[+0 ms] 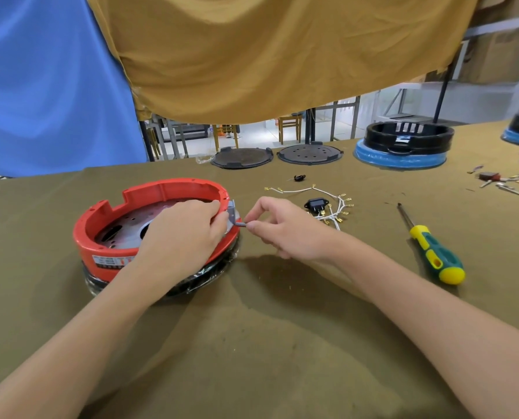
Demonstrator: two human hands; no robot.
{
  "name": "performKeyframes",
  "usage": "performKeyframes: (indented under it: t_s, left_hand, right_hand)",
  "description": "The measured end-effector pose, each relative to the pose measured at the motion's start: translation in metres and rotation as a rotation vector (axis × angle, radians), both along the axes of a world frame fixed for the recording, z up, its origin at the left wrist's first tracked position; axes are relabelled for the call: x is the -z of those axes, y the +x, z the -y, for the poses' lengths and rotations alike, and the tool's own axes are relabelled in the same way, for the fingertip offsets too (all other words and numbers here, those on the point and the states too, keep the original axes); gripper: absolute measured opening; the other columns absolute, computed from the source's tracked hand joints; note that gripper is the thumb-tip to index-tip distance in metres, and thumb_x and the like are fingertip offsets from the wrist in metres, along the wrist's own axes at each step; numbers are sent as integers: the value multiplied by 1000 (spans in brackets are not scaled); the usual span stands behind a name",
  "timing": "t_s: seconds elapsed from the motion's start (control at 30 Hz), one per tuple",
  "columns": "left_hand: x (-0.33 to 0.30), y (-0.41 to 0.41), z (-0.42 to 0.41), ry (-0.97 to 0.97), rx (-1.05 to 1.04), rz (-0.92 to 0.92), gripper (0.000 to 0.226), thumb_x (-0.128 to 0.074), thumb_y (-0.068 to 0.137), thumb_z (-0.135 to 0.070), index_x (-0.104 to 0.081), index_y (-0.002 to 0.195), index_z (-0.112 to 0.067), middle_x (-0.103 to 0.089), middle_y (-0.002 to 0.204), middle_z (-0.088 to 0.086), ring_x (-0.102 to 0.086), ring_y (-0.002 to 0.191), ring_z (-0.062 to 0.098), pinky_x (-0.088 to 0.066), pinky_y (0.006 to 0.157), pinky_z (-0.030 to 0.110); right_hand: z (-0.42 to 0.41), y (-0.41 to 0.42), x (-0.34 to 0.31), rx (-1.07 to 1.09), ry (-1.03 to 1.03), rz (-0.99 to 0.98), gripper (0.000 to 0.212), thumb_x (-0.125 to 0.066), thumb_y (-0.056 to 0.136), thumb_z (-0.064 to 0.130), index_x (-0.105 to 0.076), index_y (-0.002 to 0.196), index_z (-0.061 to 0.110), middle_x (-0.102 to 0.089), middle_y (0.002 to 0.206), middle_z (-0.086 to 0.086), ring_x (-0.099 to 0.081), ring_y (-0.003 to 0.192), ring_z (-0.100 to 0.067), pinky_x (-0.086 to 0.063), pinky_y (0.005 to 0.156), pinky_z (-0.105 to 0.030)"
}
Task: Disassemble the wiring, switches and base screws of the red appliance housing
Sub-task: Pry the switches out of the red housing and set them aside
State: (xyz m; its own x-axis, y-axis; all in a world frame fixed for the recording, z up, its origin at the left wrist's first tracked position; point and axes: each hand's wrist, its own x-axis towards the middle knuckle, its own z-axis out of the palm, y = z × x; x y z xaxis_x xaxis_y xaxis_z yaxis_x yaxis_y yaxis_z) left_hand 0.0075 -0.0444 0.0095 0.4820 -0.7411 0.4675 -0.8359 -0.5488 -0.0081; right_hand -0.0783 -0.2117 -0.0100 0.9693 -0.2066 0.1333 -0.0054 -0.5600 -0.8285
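1. The red housing [149, 234] sits upside down on the worktop [252, 343], close to the person, a bit to the left. This way its inside faces up and is easy to reach.
2. The left hand [185, 234] lies over the right rim of the housing. Its fingers curl around the edge, probably to keep the housing from sliding.
3. The right hand [282, 225] pinches a small grey part [237, 220] that sticks out from the side of the housing. Its grip is tight on the tip, likely to pull the part out.
4. The screwdriver [430, 249] lies to the right, out of the way but easy to grab.
5. Farther back, the white wires [327, 204] and a black switch [314, 204] lie together, already taken out.
6. At the far edge rest two dark round plates [241, 157].
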Motion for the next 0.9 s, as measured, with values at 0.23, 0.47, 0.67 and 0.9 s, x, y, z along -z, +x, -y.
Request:
performKeyframes:
  t_s: [0.23,0.47,0.67,0.9]
  left_hand:
    - [4,-6,3,-21,-73,-1,22,-43,103,-26,-55,88,-15,-29,62,-8,-45,64,23,-49,60,44]
    - [7,-11,12,-38,-150,6,28,-33,105,-31,-54,96,-17,-42,75,-2,-51,72,22,-45,62,38]
    - [6,-13,16,35,-184,65,28,-27,104,-35,-45,87,-22,-41,74,-4,-43,70,19,-32,60,32]
    - [8,-12,15,48,-157,115,26,-33,105,-31,-48,86,-20,-36,70,-5,-45,70,21,-32,60,33]
  right_hand:
    - [-38,-1,14,213,-112,66,7,-44,103,24,-47,103,17,-54,75,4,-48,57,-2,-31,50,-25]
    - [-82,11,21,427,748,80,7,-36,103,15,-39,108,12,-49,86,-7,-44,65,-18,-44,50,-29]
    - [-84,10,22,492,487,142,6,-34,104,19,-36,101,14,-52,86,-4,-50,73,-19,-40,63,-29]
    - [-79,10,16,462,699,72,7,-35,103,14,-40,108,11,-49,87,-7,-46,69,-18,-41,55,-31]
